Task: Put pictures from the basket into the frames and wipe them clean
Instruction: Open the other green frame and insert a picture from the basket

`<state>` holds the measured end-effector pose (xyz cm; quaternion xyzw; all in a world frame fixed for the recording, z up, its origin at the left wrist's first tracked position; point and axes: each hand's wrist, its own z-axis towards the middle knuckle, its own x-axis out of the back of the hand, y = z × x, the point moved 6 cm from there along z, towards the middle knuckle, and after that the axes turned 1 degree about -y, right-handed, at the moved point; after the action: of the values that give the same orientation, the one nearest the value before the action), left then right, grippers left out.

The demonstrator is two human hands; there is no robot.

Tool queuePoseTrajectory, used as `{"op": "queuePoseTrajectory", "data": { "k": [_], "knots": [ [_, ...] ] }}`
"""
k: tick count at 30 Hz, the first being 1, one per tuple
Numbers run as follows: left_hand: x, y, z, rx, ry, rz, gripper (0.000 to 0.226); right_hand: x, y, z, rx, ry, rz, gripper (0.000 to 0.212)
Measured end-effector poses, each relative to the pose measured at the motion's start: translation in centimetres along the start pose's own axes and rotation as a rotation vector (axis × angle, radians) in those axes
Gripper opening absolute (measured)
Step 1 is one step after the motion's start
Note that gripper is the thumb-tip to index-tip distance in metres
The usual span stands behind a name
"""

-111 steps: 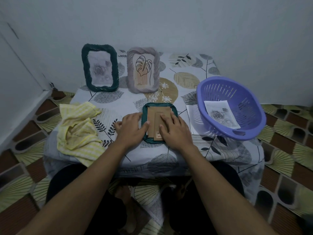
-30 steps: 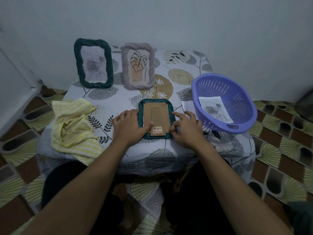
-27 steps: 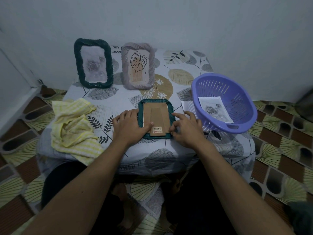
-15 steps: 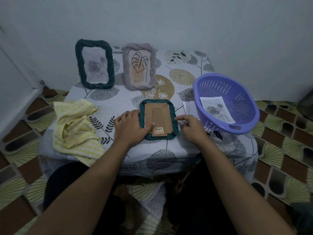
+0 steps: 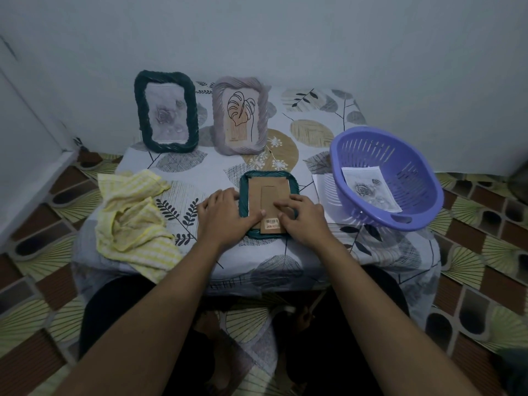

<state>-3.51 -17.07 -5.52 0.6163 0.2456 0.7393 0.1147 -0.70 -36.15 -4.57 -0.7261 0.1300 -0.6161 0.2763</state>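
My right grip (image 5: 303,221) has come back onto the brown back (image 5: 270,192) of the green frame (image 5: 267,175), my left grip (image 5: 221,215) presses its left side, both released.

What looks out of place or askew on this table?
The basket looks tilted toward the person and sits partly on a loose sheet. The cloth is crumpled and hangs over the table edge. One frame lies face down, which suits the task.

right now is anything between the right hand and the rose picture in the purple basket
Only the near wall of the purple plastic basket; the right hand would have to go over its rim. Nothing covers the paper rose picture inside.
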Motion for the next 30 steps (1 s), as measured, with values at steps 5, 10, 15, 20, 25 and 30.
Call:
{"op": "queuePoseTrajectory", "data": {
  "k": [5,10,15,20,25,30],
  "knots": [
    [0.7,-0.6,0.0,0.064,-0.098,-0.245,0.035,-0.4,-0.4,-0.2,0.007,-0.023,-0.004,0.035],
    [1.5,-2.0,0.1,0.272,-0.169,-0.745,0.022,-1.6,-1.6,-0.5,0.045,-0.089,0.011,0.040],
    [4.3,-2.1,-0.3,0.335,0.035,-0.968,0.025,-1.8,-3.9,-1.2,0.126,-0.109,0.036,0.048],
    [7.6,-1.4,0.0,0.269,0.158,-0.942,0.020,-1.6,-6.8,-1.6,0.175,-0.172,0.228,0.048],
    [9.2,1.9,-0.3,0.164,0.173,-0.865,0.013,-0.8,-7.3,-1.5,-0.025,-0.203,0.862,0.031],
    [6.5,5.0,-1.4,0.064,-0.024,-0.837,0.016,0.6,-6.2,-1.3,-0.182,-0.178,1.353,0.033]
  ]
}}
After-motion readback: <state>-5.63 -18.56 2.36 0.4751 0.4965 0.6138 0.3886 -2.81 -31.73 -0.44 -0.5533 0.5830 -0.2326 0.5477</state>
